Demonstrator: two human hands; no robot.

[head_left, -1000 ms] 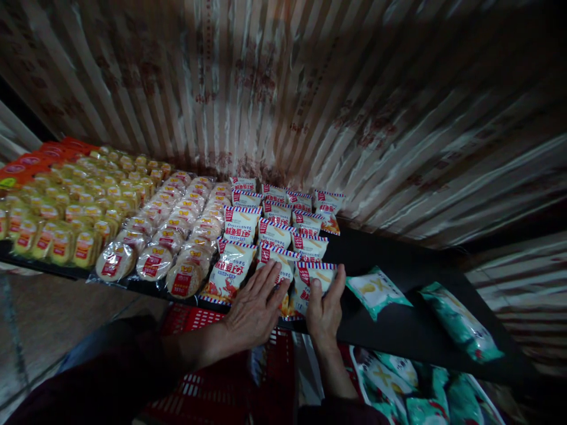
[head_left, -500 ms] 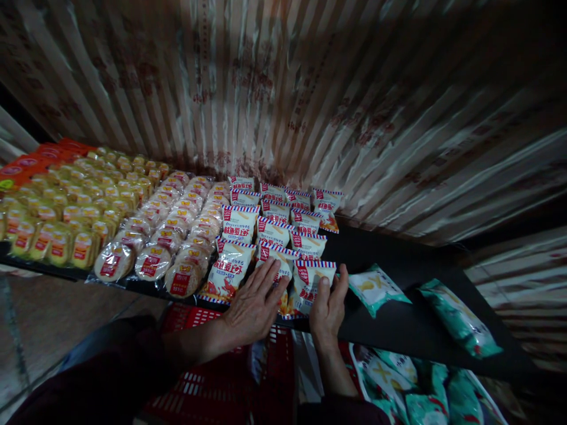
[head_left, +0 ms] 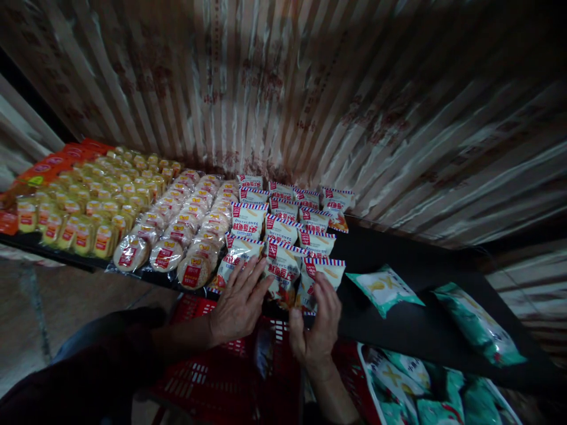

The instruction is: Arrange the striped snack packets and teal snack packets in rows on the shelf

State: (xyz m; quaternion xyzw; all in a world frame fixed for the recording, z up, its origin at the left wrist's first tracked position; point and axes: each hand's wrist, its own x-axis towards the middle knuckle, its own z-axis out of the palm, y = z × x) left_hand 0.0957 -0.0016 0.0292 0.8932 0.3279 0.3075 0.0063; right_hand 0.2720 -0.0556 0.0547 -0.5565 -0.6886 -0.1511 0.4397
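White snack bags (head_left: 283,268) with red print and striped top edges stand in overlapping rows on a black shelf (head_left: 367,327). My left hand (head_left: 241,301) lies with fingers stretched over the lower part of the front left bag (head_left: 239,251), holding nothing. At the front right bag (head_left: 325,268), my right hand (head_left: 316,327) has its fingers against the face and its thumb apart, below the bag's lower left edge. That hand covers part of the bag but does not grip it. Both hands are open.
Left of the bags are rows of round wrapped crackers (head_left: 166,254), yellow wrapped cakes (head_left: 84,236) and orange packs (head_left: 55,162). Two green-and-white bags (head_left: 385,289) lie to the right. Below are a red basket (head_left: 190,378) and a white-rimmed bin (head_left: 370,381) of green bags.
My left hand has shifted from the middle front bag to the front left one. My right hand has moved from the right bag's side onto its lower front. The view has shifted slightly.
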